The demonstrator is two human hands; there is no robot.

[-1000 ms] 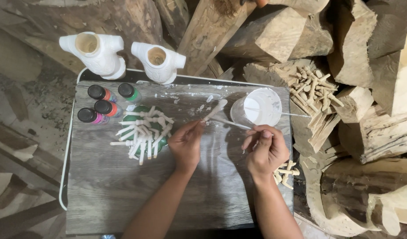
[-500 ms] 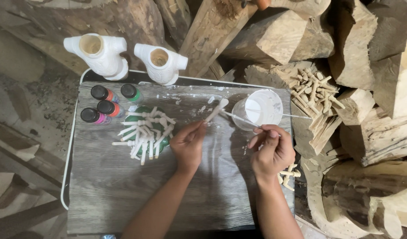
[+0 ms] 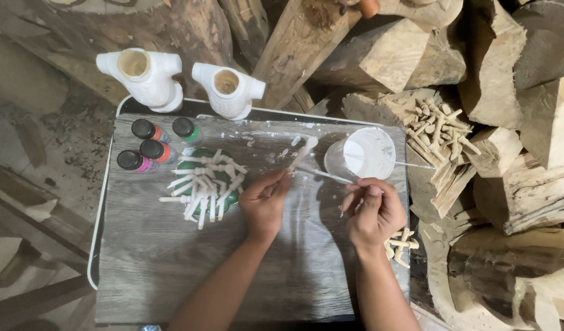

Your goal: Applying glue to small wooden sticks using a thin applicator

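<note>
My left hand [image 3: 265,201] pinches a small white-painted wooden peg [image 3: 303,153] by its lower end, holding it up over the grey wood-grain board [image 3: 147,257]. My right hand [image 3: 373,211] grips a thin paintbrush [image 3: 322,174] whose tip touches the peg. A clear plastic cup of white paint [image 3: 362,153] stands just beyond my right hand. A pile of white-painted pegs [image 3: 205,184] lies on a green lid to the left of my left hand.
Several paint bottles with black caps [image 3: 148,147] stand at the board's far left. Two white carved figures [image 3: 178,83] sit behind the board. Unpainted pegs [image 3: 438,125] lie on split logs at right; a few more pegs [image 3: 401,244] lie by my right wrist.
The view has shifted slightly. My right hand has drawn the brush a little toward me, away from the cup, and the left hand still holds the peg in the same spot.
</note>
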